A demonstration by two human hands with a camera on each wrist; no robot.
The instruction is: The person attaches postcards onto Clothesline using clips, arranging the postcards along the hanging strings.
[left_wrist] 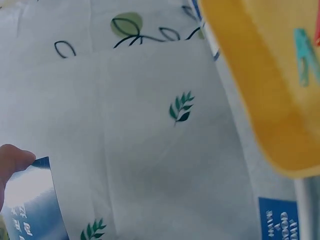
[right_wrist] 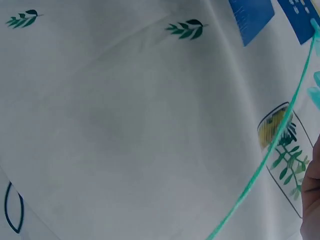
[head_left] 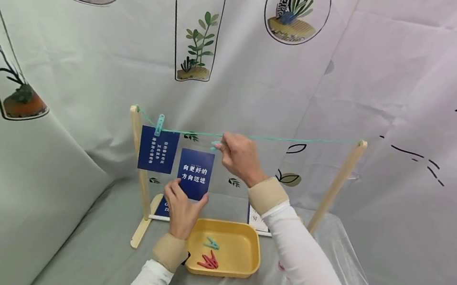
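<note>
**Blue card stood upright just below the green line**

Its white characters read 向更好的方向迈进, right way up; its long axis ran nearly vertical. Of the hands, the left hand pinched its lower part, and the right hand pinched a turquoise clip beside the line. Leftward, a hanging card bore Chinese characters turned sideways. Lower, a partly hidden card showed "GOOD". A yellow tray on the surface held red clips and another turquoise one.

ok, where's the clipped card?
In the head view, the clipped card hangs near the left end of the green line, left of the blue card held by the left hand.
</note>
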